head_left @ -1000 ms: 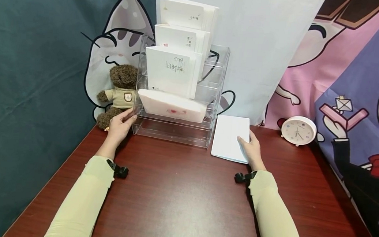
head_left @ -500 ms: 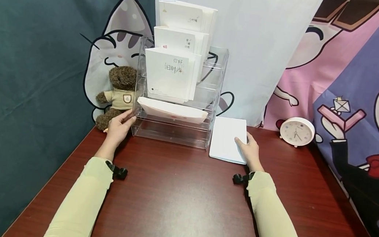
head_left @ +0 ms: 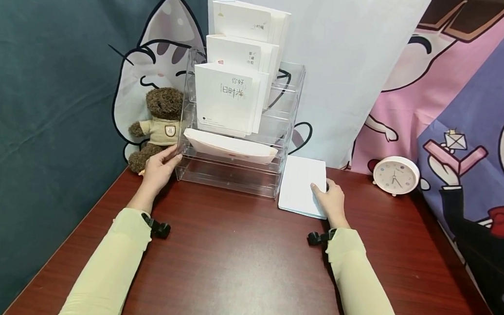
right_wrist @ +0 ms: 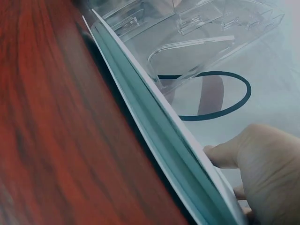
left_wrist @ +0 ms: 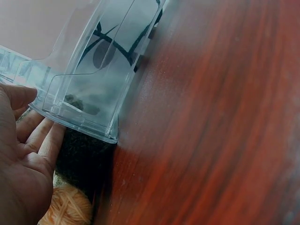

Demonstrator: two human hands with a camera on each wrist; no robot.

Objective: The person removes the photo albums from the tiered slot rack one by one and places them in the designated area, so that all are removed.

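Note:
My left hand [head_left: 156, 173] grips the lower left side of a clear acrylic tiered rack [head_left: 228, 179]. In the left wrist view its thumb lies at the panel's edge and the other fingers [left_wrist: 47, 136] are behind. My right hand [head_left: 331, 202] holds a white book [head_left: 300, 183] by its right edge, thumb on the cover, beside the rack's lower right. The right wrist view shows pale teal page edges [right_wrist: 145, 112] between white covers. Several white boxy books [head_left: 227, 99] stand in the upper tiers. Below them, a white and pale pink item [head_left: 230, 147] lies tilted.
A brown teddy bear [head_left: 162, 117] sits left of the rack, close to my left hand. A round white alarm clock [head_left: 395, 175] stands on the reddish-brown table [head_left: 236, 254] at the right. Printed curtains [head_left: 327, 84] hang behind the rack.
The white book and my right hand have shifted slightly left toward the rack. The white and pale pink item has tipped back and shows less of its front. My left hand stays put.

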